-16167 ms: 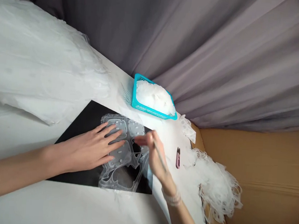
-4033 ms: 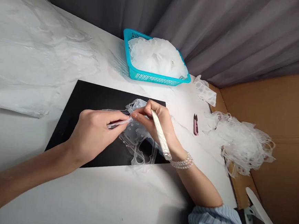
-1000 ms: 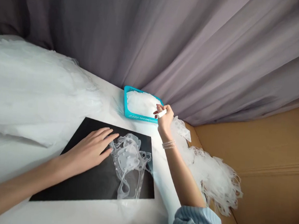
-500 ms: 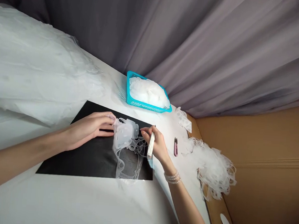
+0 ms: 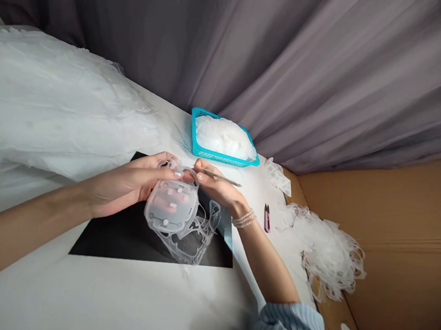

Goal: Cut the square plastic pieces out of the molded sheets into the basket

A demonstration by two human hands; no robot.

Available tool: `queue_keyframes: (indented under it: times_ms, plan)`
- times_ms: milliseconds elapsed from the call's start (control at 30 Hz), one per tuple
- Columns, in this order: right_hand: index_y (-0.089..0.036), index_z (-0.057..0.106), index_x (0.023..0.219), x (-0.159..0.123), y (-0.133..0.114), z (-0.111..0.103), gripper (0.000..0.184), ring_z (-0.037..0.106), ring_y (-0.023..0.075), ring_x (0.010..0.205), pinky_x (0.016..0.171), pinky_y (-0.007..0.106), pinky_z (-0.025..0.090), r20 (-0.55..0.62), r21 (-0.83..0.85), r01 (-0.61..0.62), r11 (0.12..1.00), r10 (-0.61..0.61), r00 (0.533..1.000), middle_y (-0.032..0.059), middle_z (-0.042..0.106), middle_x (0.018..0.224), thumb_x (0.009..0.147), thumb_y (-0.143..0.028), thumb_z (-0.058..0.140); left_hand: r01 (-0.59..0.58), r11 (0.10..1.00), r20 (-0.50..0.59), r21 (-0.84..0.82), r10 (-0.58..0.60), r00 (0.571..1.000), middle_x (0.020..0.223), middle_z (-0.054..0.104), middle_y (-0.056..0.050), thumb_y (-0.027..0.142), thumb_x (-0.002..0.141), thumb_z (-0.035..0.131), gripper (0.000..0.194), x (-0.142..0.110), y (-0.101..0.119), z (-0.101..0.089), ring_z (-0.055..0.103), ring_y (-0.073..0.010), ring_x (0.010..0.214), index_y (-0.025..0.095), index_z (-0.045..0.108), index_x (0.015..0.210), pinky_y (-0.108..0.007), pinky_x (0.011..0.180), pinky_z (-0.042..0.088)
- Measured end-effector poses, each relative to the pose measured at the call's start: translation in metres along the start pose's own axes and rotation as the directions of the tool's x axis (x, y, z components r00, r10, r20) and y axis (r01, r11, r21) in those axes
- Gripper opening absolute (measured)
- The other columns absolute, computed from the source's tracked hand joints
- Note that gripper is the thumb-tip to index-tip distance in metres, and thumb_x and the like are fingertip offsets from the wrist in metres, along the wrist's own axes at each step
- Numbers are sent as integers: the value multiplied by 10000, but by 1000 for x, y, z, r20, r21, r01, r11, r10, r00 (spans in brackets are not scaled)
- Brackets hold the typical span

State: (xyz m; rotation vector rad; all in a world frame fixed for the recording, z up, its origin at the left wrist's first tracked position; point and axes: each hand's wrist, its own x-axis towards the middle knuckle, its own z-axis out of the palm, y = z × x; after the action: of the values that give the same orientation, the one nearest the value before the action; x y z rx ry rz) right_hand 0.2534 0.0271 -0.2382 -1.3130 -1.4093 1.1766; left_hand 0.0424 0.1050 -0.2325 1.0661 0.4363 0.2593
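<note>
My left hand is closed on the upper edge of a translucent white die-cut film sheet, lifting it above a black mat. A rounded panel with small holes and slots hangs from it, and looping cut-out strips trail to the lower right. At the sheet's top right edge, my right hand is closed around a slim, pale stick-like tool. The tool's tip is hidden by the fingers and film. Both hands' fingertips are close together at the film's top edge.
A turquoise basket heaped with white pieces stands behind the mat. Pink thread snips lie to the right, near a pile of film scraps and a small scrap. Layered white film sheets are heaped at left.
The film has been raised off the mat, its panel now facing me. My right hand has moved up and left to the film's top edge, and its tool has turned from upright to nearly level.
</note>
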Motion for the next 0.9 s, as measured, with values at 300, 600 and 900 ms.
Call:
queue_keyframes:
  times_ms: [300, 600, 900]
  plan:
    - [-265, 280, 800, -32, -48, 5, 414, 375, 27, 299, 375, 197, 491, -150, 279, -9, 960, 53, 987, -167, 399, 591, 854, -251, 690, 166, 920, 6, 354, -180, 984, 1097, 773, -81, 449, 688, 788, 729, -15, 24, -18, 754, -301, 876, 362, 566, 1377, -302, 548, 584]
    - [-256, 281, 800, -95, -75, 17, 365, 441, 35, 295, 292, 182, 463, -264, 372, -104, 923, 213, 941, -132, 428, 653, 917, -263, 627, -42, 801, 60, 598, 8, 998, 549, 643, 60, 447, 821, 636, 405, -37, 37, -16, 630, -151, 455, 265, 701, 1177, -223, 450, 497]
    - [-241, 352, 783, -82, 18, -22, 277, 651, 188, 714, 563, 276, 492, -536, -151, -374, 915, 242, 809, -10, 586, 749, 856, -343, 599, 69, 79, -86, 994, 233, 969, 815, 707, -108, 359, 807, 621, 242, 80, 12, -20, 690, -302, 801, 158, 711, 905, -393, 714, 496]
